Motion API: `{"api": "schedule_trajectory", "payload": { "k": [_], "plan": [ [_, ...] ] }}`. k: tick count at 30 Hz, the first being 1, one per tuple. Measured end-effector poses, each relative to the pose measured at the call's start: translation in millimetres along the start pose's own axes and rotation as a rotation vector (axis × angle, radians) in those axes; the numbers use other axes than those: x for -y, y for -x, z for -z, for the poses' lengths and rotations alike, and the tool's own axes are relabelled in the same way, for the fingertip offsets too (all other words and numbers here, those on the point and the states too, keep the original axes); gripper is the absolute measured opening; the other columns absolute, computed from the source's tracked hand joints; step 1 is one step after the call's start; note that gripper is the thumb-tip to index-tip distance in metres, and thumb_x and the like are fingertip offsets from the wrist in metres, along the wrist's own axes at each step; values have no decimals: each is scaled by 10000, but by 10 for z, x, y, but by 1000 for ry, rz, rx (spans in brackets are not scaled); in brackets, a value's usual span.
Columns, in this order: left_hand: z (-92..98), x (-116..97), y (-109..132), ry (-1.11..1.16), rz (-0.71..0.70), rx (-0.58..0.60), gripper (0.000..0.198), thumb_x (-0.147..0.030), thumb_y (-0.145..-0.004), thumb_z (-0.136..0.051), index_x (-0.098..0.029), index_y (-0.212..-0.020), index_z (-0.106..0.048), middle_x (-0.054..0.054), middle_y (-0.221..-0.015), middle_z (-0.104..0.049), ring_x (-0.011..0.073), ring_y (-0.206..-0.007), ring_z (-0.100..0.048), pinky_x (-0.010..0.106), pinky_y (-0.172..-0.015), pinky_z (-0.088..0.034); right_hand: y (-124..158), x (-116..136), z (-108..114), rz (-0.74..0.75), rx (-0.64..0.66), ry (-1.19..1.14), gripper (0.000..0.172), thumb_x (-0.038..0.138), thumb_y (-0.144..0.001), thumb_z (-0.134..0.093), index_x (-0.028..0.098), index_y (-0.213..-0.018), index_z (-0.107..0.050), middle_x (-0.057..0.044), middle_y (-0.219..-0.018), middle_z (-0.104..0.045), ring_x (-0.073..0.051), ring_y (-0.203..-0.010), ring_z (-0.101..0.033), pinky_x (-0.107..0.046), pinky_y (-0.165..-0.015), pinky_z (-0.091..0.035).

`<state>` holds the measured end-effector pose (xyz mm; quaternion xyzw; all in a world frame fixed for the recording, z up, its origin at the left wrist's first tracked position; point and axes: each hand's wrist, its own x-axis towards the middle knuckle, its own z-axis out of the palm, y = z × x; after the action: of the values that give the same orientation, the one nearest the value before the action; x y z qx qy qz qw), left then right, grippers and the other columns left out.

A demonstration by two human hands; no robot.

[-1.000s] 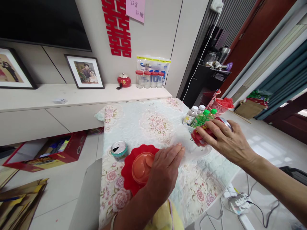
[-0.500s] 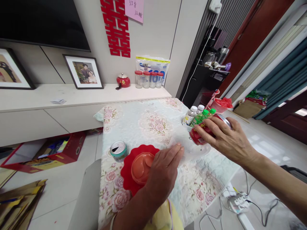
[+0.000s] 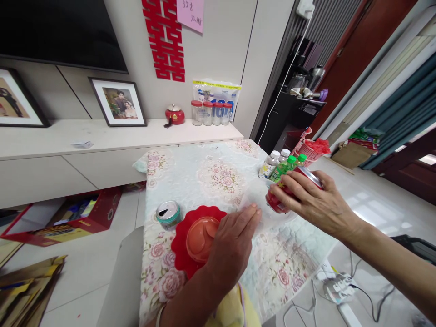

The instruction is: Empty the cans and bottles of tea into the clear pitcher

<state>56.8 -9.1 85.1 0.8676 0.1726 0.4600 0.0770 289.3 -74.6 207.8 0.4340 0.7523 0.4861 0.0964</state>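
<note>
My right hand (image 3: 311, 200) is wrapped round a red drink can (image 3: 281, 195), tilted with its lower end to the left over a translucent white bowl (image 3: 254, 193). Whether liquid is coming out, I cannot tell. The near left rim of the bowl is in my left hand (image 3: 235, 236), its fingers held together; the hand hides part of the rim. Under my left wrist lies a red scalloped plate (image 3: 180, 243) carrying an orange-red round dish (image 3: 197, 240) with curved sections. An opened teal-and-silver can (image 3: 169, 215) stands upright left of the plate.
Several bottles with white or green caps (image 3: 281, 168) stand behind the red can. A floral cloth (image 3: 218, 172) covers the table. Yellow fabric (image 3: 235, 309) shows at the near edge. A power strip with cables (image 3: 337, 286) lies on the floor at right. Jars (image 3: 207, 113) line the cabinet.
My right hand has moved slightly left and down with the red can, bringing it further over the bowl. My left hand has stayed in place.
</note>
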Motion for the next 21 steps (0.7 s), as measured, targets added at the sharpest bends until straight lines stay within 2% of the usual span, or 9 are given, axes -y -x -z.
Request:
{"api": "schedule_trajectory", "payload": {
  "k": [18,21],
  "plan": [
    [-8,-10,-2,-8,-1,2,489,-2,-990,-448,-118,-1447,-579,121,-1424,-716,236,-1228,-716,399,-981,-648,53,72,-3,-66,-5,-35,353,78,-1033,-532,236,-1345,-576,-83,-1284,-710,-244,-1277,-559,-477,-1057,-347],
    [-2,-8,7,-11,-2,-5,493,10,-981,-451,-115,-1440,-582,120,-1417,-720,235,-1227,-715,396,-984,-645,81,84,-36,-169,19,-69,402,84,-1039,-503,227,-1413,-541,-125,-1334,-681,-278,-1286,-572,-496,-1045,-356]
  ]
}}
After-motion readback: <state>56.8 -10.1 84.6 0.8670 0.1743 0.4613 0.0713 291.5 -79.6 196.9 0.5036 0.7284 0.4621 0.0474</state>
